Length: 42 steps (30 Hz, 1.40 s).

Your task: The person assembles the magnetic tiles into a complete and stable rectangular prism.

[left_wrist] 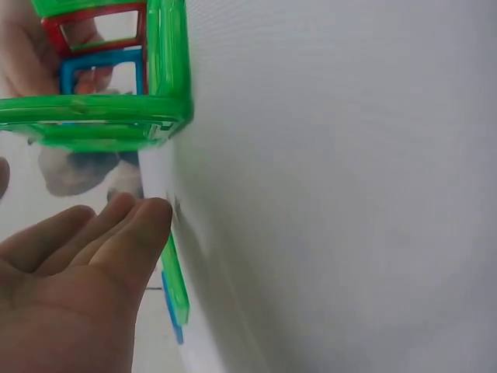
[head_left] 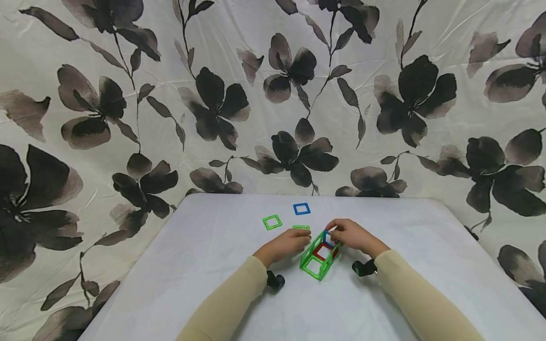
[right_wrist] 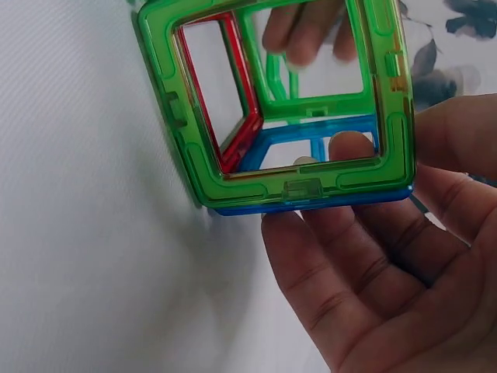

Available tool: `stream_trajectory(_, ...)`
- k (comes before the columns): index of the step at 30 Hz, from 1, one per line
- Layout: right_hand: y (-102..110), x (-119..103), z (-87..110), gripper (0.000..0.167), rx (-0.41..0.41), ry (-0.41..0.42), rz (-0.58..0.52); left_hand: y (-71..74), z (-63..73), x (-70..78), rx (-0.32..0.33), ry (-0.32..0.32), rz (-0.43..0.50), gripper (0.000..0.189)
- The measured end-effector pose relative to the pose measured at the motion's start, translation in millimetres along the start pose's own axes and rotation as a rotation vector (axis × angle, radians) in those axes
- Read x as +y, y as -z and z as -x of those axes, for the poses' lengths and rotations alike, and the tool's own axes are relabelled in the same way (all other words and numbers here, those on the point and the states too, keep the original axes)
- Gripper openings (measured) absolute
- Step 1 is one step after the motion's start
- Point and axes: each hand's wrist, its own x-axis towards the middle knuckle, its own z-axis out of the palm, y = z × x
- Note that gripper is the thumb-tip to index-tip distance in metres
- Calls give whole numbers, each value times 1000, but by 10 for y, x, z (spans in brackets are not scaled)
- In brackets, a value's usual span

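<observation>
sleeves: two pale sleeves (head_left: 228, 305) reach in, closest to the head camera.
step: probably joining or steadying the blue end of the hollow frame structure (head_left: 319, 258), on the white tabletop (head_left: 170, 284) between the hands.
right grip: the right hand (head_left: 355, 235) pinches that end narrowly between thumb and fingers.
left grip: the left hand (head_left: 285, 244) holds nothing, fingers extended, partly hiding a loose green frame (head_left: 301, 226); contact cannot be told.
next move: likely calls for lifting that frame while the right steadies the walls.
</observation>
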Motion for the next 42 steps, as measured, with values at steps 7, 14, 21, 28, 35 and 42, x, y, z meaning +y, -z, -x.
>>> stream_trajectory(7, 42, 33, 62, 28, 17, -32, -40, 68, 122, -55, 2, 1, -58, 53)
stream_trajectory(14, 53, 59, 143, 29, 29, -59, -68, 91, 177, -91, 3, -23, 20, 45)
stream_trajectory(21, 57, 104, 219, 34, 57, -74, -81, 59, 219, -34, 9, -77, -17, 47)
stream_trajectory(28, 66, 154, 290, 35, 61, -94, -115, 13, 165, -23, 52, -65, -70, 38)
stream_trajectory(35, 82, 219, 348, 36, 61, -93, -168, -26, 88, -3, 78, -42, -107, 31)
stream_trajectory(42, 96, 256, 426, 42, 60, -100, -233, -44, 13, 38, 93, -9, -77, 28)
